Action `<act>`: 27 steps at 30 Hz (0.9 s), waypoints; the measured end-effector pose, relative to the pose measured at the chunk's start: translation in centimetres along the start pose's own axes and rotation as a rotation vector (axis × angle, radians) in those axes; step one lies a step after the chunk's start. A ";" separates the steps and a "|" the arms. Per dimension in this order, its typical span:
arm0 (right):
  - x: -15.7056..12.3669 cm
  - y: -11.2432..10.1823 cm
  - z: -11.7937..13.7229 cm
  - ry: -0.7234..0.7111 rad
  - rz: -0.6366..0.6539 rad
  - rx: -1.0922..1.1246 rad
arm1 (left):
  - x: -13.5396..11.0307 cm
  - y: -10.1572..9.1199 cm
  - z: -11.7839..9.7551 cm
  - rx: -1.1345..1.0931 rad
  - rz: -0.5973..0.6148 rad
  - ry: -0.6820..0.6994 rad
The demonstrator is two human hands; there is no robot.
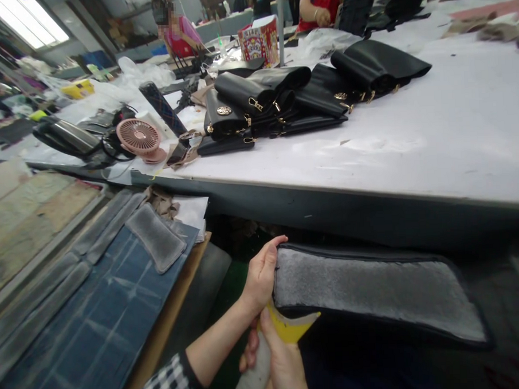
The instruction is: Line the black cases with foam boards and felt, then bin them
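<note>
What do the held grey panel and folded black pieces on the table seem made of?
Grey panel: perhaps felt or suede-like fabric, matte, judging by the mottled, fuzzy-looking surface. Folded black pieces: probably leather or imitation leather, smooth, sheen along soft folds.

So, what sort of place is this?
Probably a bag workshop: black leather-like pieces with gold-coloured fittings are piled on a white table; grey pieces lie on a blue surface.
</note>
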State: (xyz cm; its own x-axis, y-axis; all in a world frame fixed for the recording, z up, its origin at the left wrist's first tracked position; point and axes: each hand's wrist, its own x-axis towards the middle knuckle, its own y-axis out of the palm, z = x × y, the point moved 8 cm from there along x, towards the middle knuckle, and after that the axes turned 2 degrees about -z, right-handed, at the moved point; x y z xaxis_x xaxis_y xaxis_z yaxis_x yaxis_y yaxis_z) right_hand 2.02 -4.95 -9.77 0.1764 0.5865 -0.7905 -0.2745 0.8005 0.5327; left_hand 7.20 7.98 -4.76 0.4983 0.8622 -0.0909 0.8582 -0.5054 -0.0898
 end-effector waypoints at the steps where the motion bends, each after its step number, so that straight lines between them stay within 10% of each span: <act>1: 0.1 -0.1 0.0 -0.002 0.005 0.001 | 0.0 0.0 0.0 0.015 -0.002 0.004; 27: -0.2 -2.5 2.2 0.087 0.096 -0.043 | 0.6 2.4 -4.0 0.568 -0.112 0.226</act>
State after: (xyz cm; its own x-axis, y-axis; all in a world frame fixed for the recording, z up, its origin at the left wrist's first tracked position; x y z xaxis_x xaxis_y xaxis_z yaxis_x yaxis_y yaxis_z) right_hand 4.71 -6.75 -10.30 0.0657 0.6458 -0.7607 -0.3270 0.7341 0.5951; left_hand 9.99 7.40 -1.10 0.4758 0.8657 0.1559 0.7383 -0.2967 -0.6057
